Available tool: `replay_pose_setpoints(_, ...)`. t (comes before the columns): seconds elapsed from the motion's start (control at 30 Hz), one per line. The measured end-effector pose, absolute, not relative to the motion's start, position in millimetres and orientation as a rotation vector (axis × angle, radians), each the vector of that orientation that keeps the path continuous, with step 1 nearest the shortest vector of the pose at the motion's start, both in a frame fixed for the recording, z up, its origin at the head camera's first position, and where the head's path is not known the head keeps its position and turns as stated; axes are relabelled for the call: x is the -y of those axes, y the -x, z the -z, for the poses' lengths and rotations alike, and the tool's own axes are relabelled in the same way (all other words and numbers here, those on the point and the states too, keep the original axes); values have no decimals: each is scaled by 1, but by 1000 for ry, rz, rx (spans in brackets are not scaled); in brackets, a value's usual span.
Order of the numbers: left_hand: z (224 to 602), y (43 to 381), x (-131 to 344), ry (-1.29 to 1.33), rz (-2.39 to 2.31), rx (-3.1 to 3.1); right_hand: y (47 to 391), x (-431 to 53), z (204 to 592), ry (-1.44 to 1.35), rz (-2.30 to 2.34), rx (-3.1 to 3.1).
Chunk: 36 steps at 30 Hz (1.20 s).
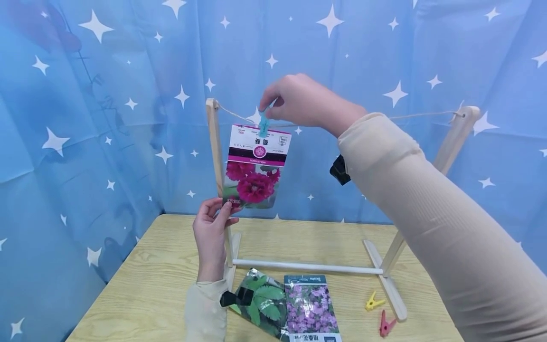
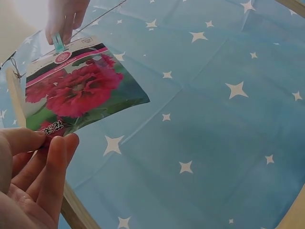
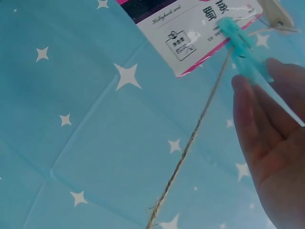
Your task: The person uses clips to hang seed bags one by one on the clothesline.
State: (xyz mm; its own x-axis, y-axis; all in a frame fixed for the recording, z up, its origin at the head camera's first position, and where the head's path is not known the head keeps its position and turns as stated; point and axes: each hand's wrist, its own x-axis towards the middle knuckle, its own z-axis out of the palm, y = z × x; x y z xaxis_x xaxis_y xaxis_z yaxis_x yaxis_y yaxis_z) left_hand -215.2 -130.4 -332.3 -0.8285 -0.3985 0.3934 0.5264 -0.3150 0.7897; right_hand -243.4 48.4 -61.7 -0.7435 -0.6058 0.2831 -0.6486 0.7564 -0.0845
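Observation:
A hollyhock seed packet (image 1: 256,175) with magenta flowers hangs at the twine (image 3: 190,140), near the left post. The teal clothespin (image 3: 237,45) sits over the packet's top edge at the twine. My right hand (image 1: 299,102) pinches the upper end of that clothespin between thumb and fingers. Lower down, my left hand (image 1: 213,232) holds the packet's bottom left corner between thumb and fingers, as the left wrist view also shows.
The wooden stand has a left post (image 1: 215,152), a right post (image 1: 455,137) and a white crossbar (image 1: 307,267). On the table (image 1: 141,275) lie a green-leaf packet (image 1: 267,304), a purple-flower packet (image 1: 312,308), a yellow clothespin (image 1: 374,301) and a red clothespin (image 1: 386,325).

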Motion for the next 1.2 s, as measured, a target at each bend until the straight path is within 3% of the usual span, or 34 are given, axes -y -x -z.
replay_pose_setpoints(0.47,336,212,135,131,2102,1485,243,-67,73,-993,-389,2591)
replay_pose_setpoints(0.97,338,211,137,135,2025,1656,221,-97,87,-1085,-474,2391)
replay_pose_setpoints(1.2,329,195,131,82,1908,1704,212,-115,110,-1113,-543,2294)
